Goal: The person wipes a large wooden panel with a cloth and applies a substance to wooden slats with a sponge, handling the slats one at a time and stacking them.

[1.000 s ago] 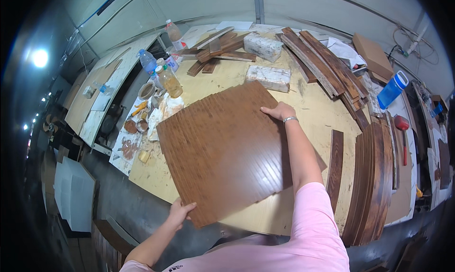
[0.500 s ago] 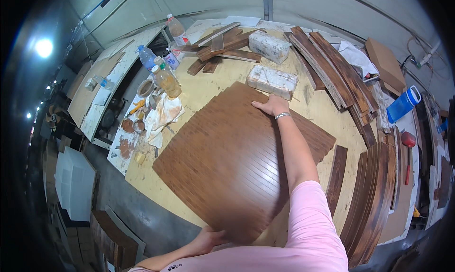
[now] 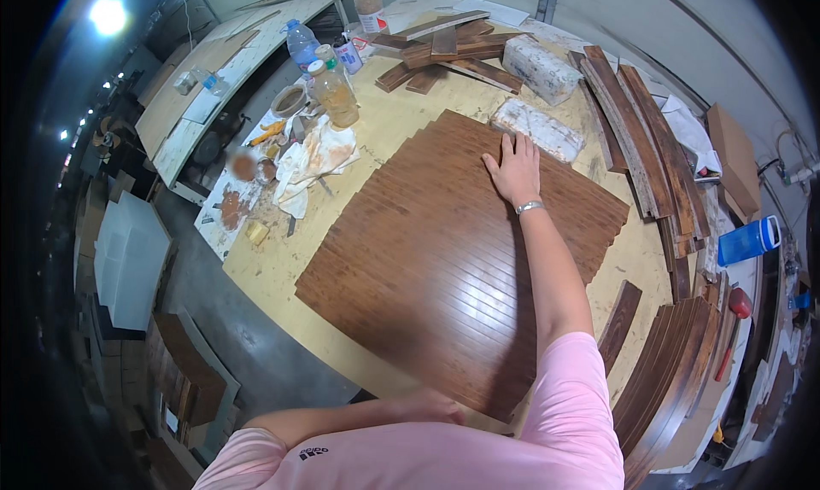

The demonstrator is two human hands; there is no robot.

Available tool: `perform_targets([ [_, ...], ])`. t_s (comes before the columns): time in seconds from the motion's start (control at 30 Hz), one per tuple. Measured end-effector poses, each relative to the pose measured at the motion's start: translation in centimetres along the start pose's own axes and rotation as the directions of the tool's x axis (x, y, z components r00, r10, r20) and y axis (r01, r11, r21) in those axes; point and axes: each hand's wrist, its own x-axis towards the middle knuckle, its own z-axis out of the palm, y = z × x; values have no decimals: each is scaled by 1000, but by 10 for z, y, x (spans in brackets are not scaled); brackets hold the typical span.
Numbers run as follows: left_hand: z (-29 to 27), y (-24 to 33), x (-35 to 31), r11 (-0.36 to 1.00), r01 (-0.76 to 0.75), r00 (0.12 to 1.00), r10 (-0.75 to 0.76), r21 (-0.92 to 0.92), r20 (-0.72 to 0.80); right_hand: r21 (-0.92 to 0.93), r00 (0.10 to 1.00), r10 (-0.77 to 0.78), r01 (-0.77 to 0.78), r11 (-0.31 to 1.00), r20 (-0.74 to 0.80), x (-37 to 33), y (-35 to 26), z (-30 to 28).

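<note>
Brown wooden planks lie side by side as one broad sheet point(image 3: 427, 234) on the worktable, with stepped ends along its far edges. My right hand point(image 3: 515, 172), a silver bracelet at its wrist, rests flat near the sheet's far end with its fingers stretched out. Just beyond those fingertips sits a white wrapped block point(image 3: 538, 129). Close to my body, my left hand point(image 3: 434, 406) is at the near edge of the sheet. Motion smears it, so its fingers cannot be made out.
Loose planks point(image 3: 628, 140) and a second wrapped block point(image 3: 542, 70) lie at the back. Stacked planks point(image 3: 662, 375) and a red mallet point(image 3: 739, 304) are at the right. Bottles point(image 3: 333, 97), a stained cloth point(image 3: 316, 157) and a yellow block point(image 3: 256, 231) occupy the left side.
My right hand has shifted from gripping the far edge to lying flat on the planks. My left hand has moved rightward along the near edge. The whole view has shifted slightly.
</note>
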Motion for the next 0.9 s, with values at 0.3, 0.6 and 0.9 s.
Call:
perform_targets([
  [0.3,-125,130,-50,901,-374,854,427,221,-298,-152,949,309,-298,943,56,-68,79,-65],
  [0.6,-286,290,57,251,-52,473,859,967,-198,-188,914,402,-404,895,-50,-88,136,-73],
  [0.9,-311,333,129,37,380,474,850,924,-229,-267,831,555,-526,807,42,-80,137,-87],
])
